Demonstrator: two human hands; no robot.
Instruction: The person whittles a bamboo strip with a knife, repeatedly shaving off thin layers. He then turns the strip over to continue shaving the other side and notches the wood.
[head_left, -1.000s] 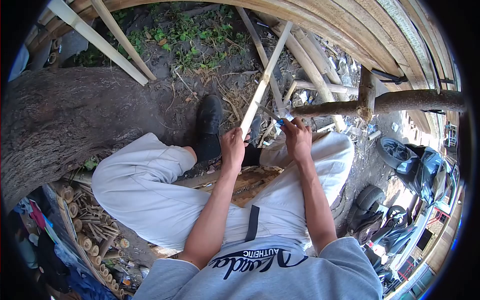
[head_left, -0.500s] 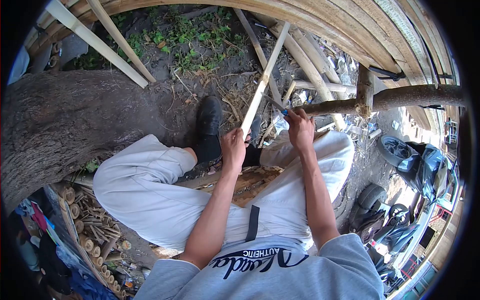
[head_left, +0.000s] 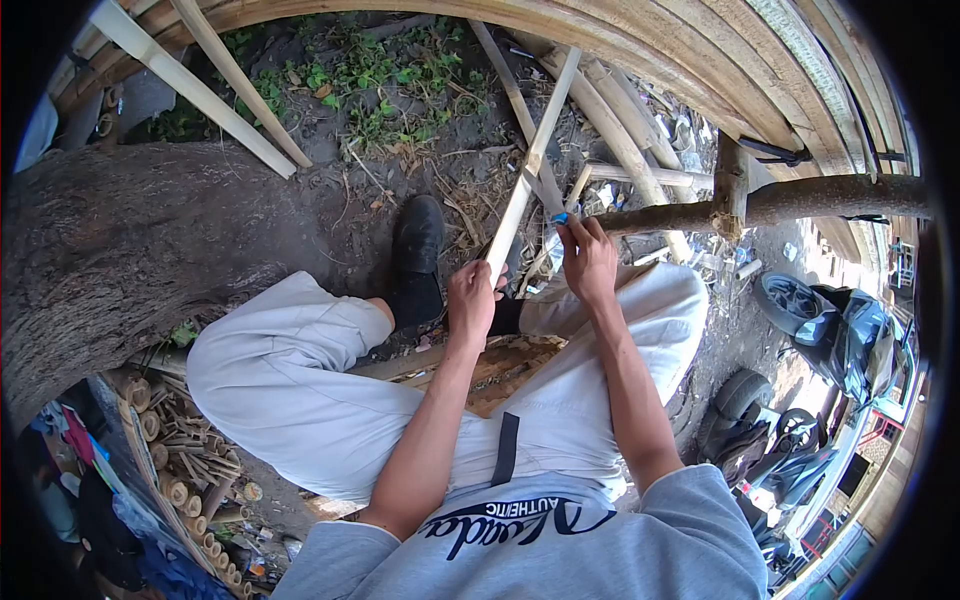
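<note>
A long pale bamboo strip slants up and away from between my knees. My left hand is closed around its near end. My right hand grips a knife by its handle, of which a blue part shows. The knife's blade reaches up and left to the strip, at about its middle, and appears to touch it. My fingers hide most of the handle.
A thick tree trunk lies left. Bamboo poles and a horizontal branch are at upper right. Cut bamboo pieces are stacked at lower left. A motorcycle wheel is at right.
My right hand has moved slightly up and left with the knife, and the blade sits a little lower in angle against the strip. My left hand stays nearly still.
</note>
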